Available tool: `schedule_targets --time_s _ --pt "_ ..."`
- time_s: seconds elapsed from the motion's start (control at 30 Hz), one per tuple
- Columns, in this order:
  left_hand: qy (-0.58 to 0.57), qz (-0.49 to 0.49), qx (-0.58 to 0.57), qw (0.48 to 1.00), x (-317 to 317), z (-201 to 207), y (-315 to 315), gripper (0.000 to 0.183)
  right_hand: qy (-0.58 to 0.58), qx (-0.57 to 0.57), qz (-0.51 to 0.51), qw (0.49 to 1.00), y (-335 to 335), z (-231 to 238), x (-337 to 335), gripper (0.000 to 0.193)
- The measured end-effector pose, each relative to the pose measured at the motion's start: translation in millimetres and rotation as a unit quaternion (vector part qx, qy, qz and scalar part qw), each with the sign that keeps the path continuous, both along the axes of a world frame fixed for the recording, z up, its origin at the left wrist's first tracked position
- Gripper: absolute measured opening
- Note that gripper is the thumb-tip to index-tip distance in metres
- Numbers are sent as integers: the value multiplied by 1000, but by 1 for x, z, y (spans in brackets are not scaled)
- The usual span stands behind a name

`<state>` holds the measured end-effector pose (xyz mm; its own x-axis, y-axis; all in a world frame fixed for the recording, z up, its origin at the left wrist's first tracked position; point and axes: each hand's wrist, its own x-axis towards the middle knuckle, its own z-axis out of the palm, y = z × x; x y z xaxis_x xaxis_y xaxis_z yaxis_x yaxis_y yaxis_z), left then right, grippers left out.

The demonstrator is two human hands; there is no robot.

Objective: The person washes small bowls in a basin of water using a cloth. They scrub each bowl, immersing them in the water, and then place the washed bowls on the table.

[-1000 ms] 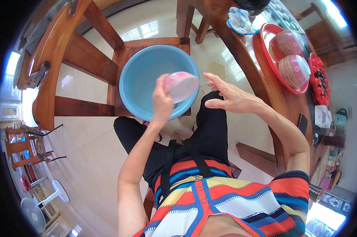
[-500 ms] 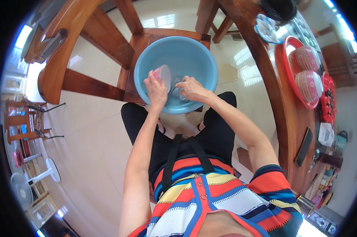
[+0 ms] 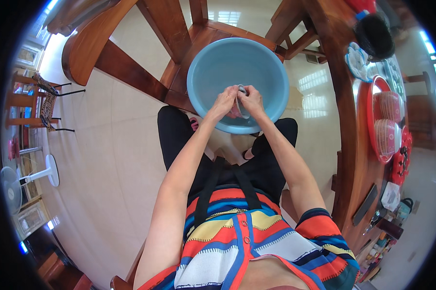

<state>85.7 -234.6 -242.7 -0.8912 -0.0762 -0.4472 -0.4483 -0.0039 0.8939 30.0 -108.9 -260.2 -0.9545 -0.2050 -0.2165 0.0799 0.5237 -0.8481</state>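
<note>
Head view, two hands [image 3: 224, 103], bowl [image 3: 239, 110] mostly hidden

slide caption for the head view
Left hand and right hand hold a pink bowl over a blue plastic basin on a wooden chair.

Three bowls [image 3: 234, 112], one basin [image 3: 237, 55], one fan [image 3: 9, 191]

dark phone [image 3: 365, 204] near the table's [image 3: 357, 176] left edge, kinda scrunched white-and-blue cloth [image 3: 357, 63] further up that edge, white fan [image 3: 48, 172], wooden chair [image 3: 22, 98]
</note>
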Motion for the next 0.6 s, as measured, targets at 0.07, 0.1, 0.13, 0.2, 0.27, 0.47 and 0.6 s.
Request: schedule_targets --time_s 0.07,0.1,0.13,0.2,0.27,0.47,0.6 --pt "-8 23 103 994 0 0 2 49 43 -17 40 998 -1 -7 -1 30" --pt "-10 40 124 991 1 0 1 47 62 -25 60 996 -2 -8 1 30" --pt "-12 57 144 988 1 -1 0 45 30 -52 97 993 -1 -8 3 29" --pt "-19 89 144 985 0 -5 -3 42 -33 -106 170 979 4 -3 6 29" --pt "-29 122 101 987 -1 -14 -8 39 -10 -29 270 962 12 9 12 30" --pt "26 124 27 992 -1 -7 -1 32 224 173 255 925 17 -4 0 23" --pt "-7 71 139 988 -1 4 -6 32 177 -1 80 981 -15 -19 -2 19"
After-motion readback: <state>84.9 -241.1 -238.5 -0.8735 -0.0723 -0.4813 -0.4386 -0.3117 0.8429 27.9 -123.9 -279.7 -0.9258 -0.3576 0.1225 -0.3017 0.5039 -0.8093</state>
